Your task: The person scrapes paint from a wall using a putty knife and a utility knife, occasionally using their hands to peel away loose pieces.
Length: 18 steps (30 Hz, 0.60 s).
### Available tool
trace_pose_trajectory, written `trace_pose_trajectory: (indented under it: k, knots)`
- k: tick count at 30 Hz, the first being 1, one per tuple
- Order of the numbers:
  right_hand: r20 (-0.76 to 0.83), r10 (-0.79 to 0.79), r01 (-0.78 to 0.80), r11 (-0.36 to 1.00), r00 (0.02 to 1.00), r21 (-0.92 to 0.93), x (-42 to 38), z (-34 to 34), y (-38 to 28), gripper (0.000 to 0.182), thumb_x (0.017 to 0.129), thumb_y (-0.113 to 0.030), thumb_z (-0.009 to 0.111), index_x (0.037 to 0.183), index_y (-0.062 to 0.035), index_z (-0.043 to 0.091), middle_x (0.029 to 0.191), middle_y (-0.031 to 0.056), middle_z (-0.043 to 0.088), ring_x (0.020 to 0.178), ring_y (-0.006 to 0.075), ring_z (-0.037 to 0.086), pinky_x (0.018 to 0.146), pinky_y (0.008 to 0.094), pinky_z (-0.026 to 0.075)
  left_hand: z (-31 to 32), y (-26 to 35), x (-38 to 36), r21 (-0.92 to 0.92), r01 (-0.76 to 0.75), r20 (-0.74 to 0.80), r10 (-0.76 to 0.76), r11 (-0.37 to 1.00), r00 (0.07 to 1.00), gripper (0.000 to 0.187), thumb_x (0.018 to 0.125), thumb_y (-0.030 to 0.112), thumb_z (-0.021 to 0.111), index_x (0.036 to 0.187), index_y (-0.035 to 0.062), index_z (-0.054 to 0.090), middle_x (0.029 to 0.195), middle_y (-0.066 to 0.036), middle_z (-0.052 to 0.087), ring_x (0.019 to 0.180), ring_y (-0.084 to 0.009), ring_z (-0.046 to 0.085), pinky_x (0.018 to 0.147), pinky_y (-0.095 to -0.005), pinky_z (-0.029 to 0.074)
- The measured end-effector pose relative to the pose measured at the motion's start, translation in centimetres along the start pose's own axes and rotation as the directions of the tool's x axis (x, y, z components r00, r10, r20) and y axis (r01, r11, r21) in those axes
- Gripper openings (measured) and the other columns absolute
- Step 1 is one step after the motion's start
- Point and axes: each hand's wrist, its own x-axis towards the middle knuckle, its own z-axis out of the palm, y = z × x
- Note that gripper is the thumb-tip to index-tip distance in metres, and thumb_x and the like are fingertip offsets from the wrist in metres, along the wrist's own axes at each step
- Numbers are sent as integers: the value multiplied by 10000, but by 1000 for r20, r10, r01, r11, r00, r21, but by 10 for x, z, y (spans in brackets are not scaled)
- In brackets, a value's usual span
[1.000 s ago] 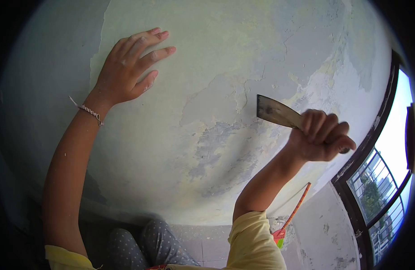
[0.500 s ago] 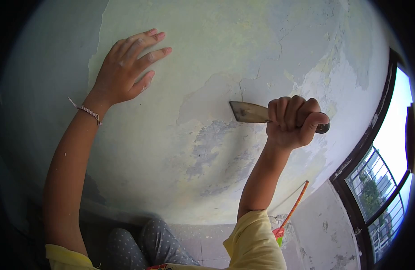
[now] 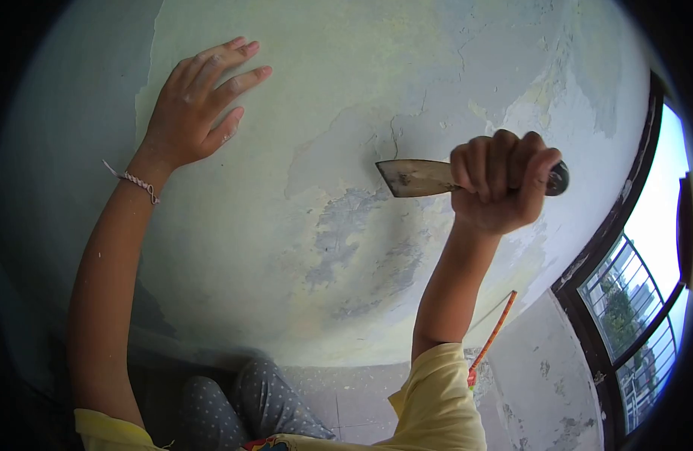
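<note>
My right hand (image 3: 504, 180) is wrapped round the dark handle of a scraper (image 3: 415, 178), whose metal blade points left in front of the wall (image 3: 241, 248). Whether the blade's edge touches the wall I cannot tell. Around it the paint is patchy and cracked, with a rough grey patch (image 3: 339, 237) just below and left of the blade. At the upper left my left hand (image 3: 200, 101) rests against the pale green wall with its fingers spread and nothing in it. A braided bracelet (image 3: 141, 185) circles my left wrist.
A dark-framed window (image 3: 624, 301) with railings outside stands at the right. An orange striped stick (image 3: 499, 327) leans near the lower right corner. Below are tiled floor (image 3: 354, 402) and my legs in dotted grey trousers (image 3: 267, 398). Flakes lie along the wall's foot.
The scraper and my right hand have shifted slightly, the hand up and to the right, with the blade more tilted. My left hand appears a little further up and left, as does the wall pattern.
</note>
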Motion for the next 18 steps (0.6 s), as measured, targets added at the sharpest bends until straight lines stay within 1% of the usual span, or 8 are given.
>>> trace_pose_trajectory:
  k: [4, 5, 7, 8, 10, 14, 16, 18]
  knots:
    - [91, -183, 184, 983, 979, -4, 6, -8, -52, 490, 1061, -478, 358, 678, -172, 366, 518, -37, 360, 374, 63, 263, 357, 212, 262, -2, -1, -1, 7, 7, 1, -7, 1000, 1000, 577, 832, 124, 590, 1386, 264, 513, 1448, -3, 483, 1352, -225, 452, 1073, -422, 409]
    - [2, -170, 170, 985, 985, -3, 6, -8, -46, 506, 1060, -480, 367, 657, -173, 352, 509, -41, 355, 381, 55, 273, 361, 208, 268, -3, -1, -2, 7, 7, 2, -7, 1000, 1000, 577, 832, 124, 590, 1386, 264, 513, 1448, -3, 483, 1352, -225, 452, 1073, -422, 409]
    - [-198, 28, -68, 978, 980, -200, 4, 3, 6, 530, 1031, -461, 491, 622, -156, 349, 490, -44, 282, 404, 65, 242, 385, 255, 191, -2, -1, -1, 20, 5, 1, -5, 1000, 1000, 576, 836, 121, 585, 1389, 267, 510, 1455, 1, 477, 1357, -222, 447, 1073, -415, 407]
    - [-311, 172, -199, 978, 935, -58, 1, 13, 21, 521, 1002, -438, 568, 631, -145, 349, 499, -45, 269, 422, 74, 212, 411, 276, 165, 0, 0, 0, 9, -5, 5, 5, 1000, 1000, 576, 836, 121, 585, 1389, 267, 510, 1455, 1, 477, 1357, -222, 447, 1073, -415, 407]
    - [-169, 249, -260, 964, 954, -46, -4, 22, 25, 501, 981, -424, 609, 652, -131, 371, 509, -48, 263, 427, 76, 204, 411, 278, 179, 1, -2, -1, 29, -15, -15, 15, 999, 1000, 575, 837, 122, 584, 1388, 269, 511, 1456, 3, 475, 1361, -221, 443, 1069, -413, 410]
    - [-27, -10, 9, 998, 1000, -65, 8, 24, -9, 506, 1052, -489, 384, 687, -140, 371, 482, -40, 328, 378, 59, 253, 362, 226, 223, -1, -2, -2, 30, -5, 8, 4, 1000, 1000, 577, 836, 125, 584, 1390, 269, 510, 1453, 1, 477, 1358, -224, 445, 1063, -412, 415]
    - [-27, -86, 86, 996, 996, -4, 11, 16, -21, 516, 1056, -491, 361, 678, -139, 366, 479, -30, 326, 367, 61, 239, 354, 228, 227, 0, -1, -1, 14, 1, 1, -1, 1000, 1000, 580, 836, 125, 582, 1393, 270, 510, 1445, -5, 483, 1351, -226, 451, 1060, -418, 416]
    - [-88, -34, 15, 976, 996, -218, 10, 15, 9, 506, 1053, -461, 413, 667, -137, 374, 481, -36, 319, 378, 56, 237, 359, 239, 202, -2, -3, -1, 15, -3, -4, 3, 1000, 1000, 580, 836, 124, 582, 1393, 268, 511, 1442, -6, 486, 1348, -226, 454, 1059, -418, 416]
